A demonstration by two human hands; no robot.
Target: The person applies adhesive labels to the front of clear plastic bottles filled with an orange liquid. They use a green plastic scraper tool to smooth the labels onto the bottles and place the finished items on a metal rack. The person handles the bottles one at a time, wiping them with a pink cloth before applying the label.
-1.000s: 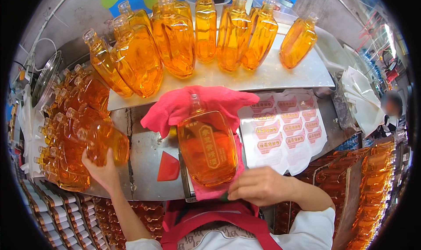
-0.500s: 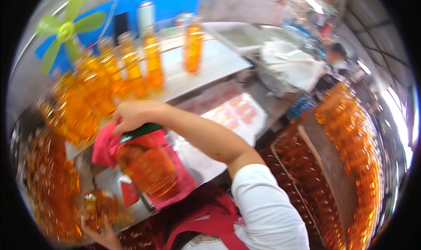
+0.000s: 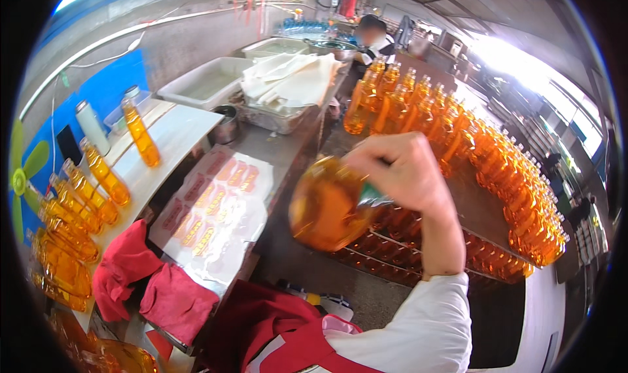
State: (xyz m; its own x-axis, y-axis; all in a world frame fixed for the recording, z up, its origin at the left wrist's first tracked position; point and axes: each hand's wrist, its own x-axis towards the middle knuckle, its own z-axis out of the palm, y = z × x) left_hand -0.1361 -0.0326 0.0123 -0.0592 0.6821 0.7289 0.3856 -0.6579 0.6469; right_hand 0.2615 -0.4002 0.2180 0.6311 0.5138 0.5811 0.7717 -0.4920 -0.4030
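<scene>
My right hand [image 3: 409, 170] is closed around a bottle of amber liquid [image 3: 327, 206], held tilted in the air to the right of the bench. A green part of the bottle shows beside my fingers, though I cannot make out what it is. My left hand is out of the picture. Crumpled pink cloths [image 3: 180, 301] lie at the bench's near edge. Beyond them is a white sheet [image 3: 252, 206] bearing several reddish labels.
Amber bottles stand on a white board [image 3: 180, 131] at left. Many more bottles [image 3: 451, 134] crowd the table on the right, where crates of bottles [image 3: 392, 265] sit lower down. Pale tubs [image 3: 203, 85] and folded white cloth [image 3: 288, 79] are at the back. A co-worker [image 3: 376, 39] is farther off.
My right hand has carried the bottle from over the pink cloth out to the right. The view has turned right. My left hand, earlier beside a bottle at lower left, has left the picture.
</scene>
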